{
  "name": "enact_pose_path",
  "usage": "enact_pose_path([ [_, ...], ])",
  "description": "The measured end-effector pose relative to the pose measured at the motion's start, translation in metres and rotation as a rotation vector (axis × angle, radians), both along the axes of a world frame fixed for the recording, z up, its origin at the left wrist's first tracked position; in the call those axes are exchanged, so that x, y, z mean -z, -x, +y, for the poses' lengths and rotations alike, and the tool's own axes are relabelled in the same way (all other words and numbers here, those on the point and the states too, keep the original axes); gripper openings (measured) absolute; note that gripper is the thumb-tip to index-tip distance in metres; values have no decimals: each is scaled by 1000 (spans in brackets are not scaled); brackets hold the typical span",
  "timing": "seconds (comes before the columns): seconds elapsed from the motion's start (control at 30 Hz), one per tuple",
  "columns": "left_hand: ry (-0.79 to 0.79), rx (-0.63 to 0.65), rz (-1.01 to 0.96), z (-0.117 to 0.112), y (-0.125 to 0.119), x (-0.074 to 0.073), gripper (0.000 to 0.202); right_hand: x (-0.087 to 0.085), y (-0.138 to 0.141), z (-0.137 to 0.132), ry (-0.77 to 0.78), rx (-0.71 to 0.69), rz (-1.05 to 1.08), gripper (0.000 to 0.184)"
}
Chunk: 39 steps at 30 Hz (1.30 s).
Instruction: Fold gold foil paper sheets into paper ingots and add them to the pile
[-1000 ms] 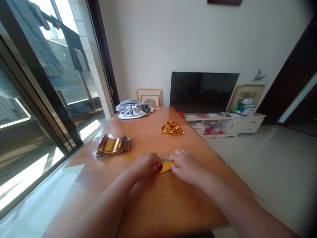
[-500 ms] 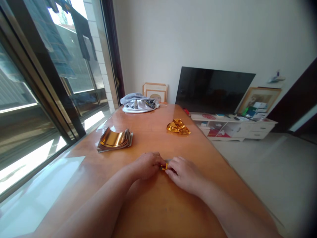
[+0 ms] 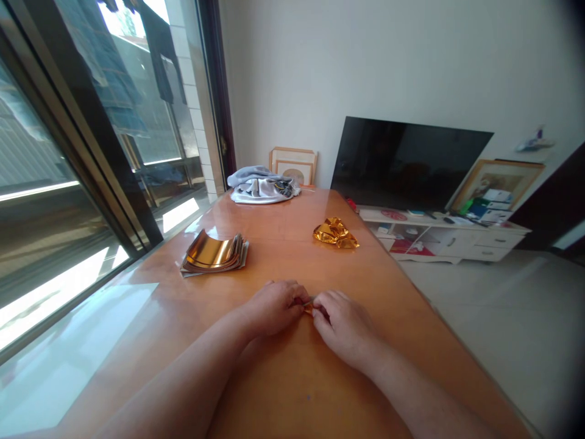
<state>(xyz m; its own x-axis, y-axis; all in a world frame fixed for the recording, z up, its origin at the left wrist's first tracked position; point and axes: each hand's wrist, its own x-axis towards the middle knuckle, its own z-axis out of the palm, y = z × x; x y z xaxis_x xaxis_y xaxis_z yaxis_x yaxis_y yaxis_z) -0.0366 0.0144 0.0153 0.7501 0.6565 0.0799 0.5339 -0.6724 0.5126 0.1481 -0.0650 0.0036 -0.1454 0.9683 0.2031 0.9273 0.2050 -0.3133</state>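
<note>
A single head-worn camera looks forward and down along the tabletop (image 3: 283, 256), close above the left hand (image 3: 274, 308) and right hand (image 3: 345, 323) at lower centre. It faces the far wall and television (image 3: 406, 164), with the window (image 3: 68, 152) at left. The dark right edge is probably lens shading.

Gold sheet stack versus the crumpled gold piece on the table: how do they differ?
The gold sheet stack is smooth, its sheets curling upward; the crumpled gold piece is creased into a lump. The stack lies on the window side, the crumpled piece toward the TV. Both are shiny gold.
</note>
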Motion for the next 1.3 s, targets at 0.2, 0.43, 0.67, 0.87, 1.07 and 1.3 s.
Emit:
enact_pose_path([
  [0.2, 14, -42, -14, 1, 0, 2, 24, 7, 0, 4, 1, 54, 59, 19],
  [0.43, 77, -85, -24, 6, 2, 11, 35, 14, 2, 9, 13, 107, 5, 16],
  [0.67, 130, -125, -30, 8, 2, 16, 35, 14, 5, 11, 20, 150, -44, 15],
  [0.87, 74, -164, 13, 4, -3, 12, 20, 18, 3, 14, 1, 149, -49, 14],
  [1.07, 43, -202, 27, 2, -8, 14, 14, 20, 3, 14, -14, 135, -31, 15],
  [1.3, -1, -197, 39, 2, -8, 15, 11, 16, 6, 13, 11, 138, -39, 13],
])
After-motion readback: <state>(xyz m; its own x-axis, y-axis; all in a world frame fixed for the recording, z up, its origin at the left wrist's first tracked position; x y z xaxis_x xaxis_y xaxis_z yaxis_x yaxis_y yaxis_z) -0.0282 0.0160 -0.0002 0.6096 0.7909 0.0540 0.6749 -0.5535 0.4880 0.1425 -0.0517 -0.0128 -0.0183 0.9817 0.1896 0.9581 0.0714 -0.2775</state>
